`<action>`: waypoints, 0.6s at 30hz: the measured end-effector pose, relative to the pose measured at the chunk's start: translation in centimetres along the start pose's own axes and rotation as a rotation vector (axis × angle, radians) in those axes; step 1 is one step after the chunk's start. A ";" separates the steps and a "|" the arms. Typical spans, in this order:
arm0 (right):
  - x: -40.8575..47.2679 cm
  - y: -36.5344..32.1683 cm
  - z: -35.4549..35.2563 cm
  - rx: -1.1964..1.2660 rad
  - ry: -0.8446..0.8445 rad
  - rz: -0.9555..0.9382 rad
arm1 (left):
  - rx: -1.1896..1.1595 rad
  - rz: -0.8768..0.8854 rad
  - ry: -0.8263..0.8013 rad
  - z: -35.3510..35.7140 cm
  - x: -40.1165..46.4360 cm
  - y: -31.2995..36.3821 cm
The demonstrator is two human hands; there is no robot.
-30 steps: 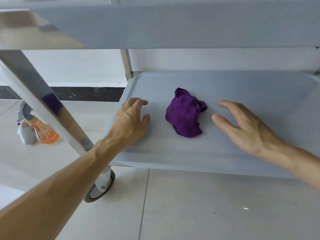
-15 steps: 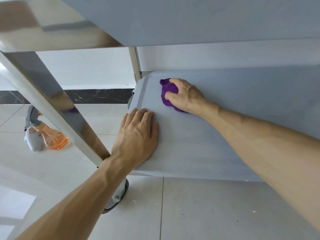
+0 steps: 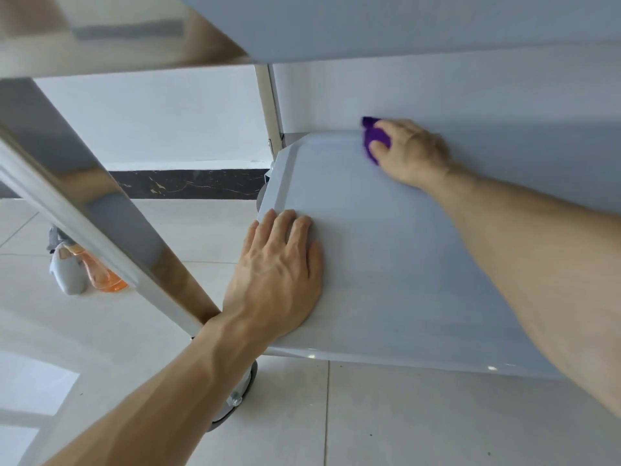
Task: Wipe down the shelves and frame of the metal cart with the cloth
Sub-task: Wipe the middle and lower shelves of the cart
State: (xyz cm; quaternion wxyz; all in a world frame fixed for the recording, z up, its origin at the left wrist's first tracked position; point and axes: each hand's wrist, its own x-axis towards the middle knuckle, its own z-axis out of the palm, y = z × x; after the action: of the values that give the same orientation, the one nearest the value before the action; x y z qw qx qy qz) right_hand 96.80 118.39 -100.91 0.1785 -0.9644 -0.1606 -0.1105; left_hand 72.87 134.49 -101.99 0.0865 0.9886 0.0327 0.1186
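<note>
The cart's lower shelf (image 3: pixel 386 250) is a pale grey tray that fills the middle of the view. My right hand (image 3: pixel 411 149) grips a bunched purple cloth (image 3: pixel 373 137) and presses it on the shelf at its far edge. Most of the cloth is hidden under that hand. My left hand (image 3: pixel 279 267) rests flat on the shelf near its front left corner, fingers straight and together. A shiny metal frame post (image 3: pixel 90 223) slants down at the left, and the upper shelf (image 3: pixel 369 21) spans the top.
A far upright post (image 3: pixel 270 105) stands at the shelf's back left corner. A caster wheel (image 3: pixel 232 405) sits under the front left corner. An orange spray bottle (image 3: pixel 90 270) stands on the tiled floor at the left, behind the slanted post. A white wall with a dark skirting strip lies behind.
My right hand took hold of the cloth and has slid it to the shelf's far edge, then rightward along it. My left hand settled flat on the shelf.
</note>
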 end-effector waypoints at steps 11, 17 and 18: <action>-3.6 -9.7 2.9 0.196 -0.085 -0.387 | 0.030 0.025 -0.001 -0.1 0.3 0.1; -3.9 -0.8 -1.5 0.170 -0.129 -0.284 | -0.001 0.026 -0.002 -0.2 0.0 0.1; -3.7 2.1 -2.5 0.146 -0.099 -0.190 | 0.000 0.022 -0.006 -0.3 -0.1 0.2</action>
State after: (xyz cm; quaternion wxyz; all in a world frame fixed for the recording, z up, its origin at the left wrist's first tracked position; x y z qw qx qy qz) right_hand 93.67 114.60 -100.31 0.2290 -0.9335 -0.2674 -0.0672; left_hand 72.74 134.32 -101.70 0.0854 0.9893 0.0216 0.1164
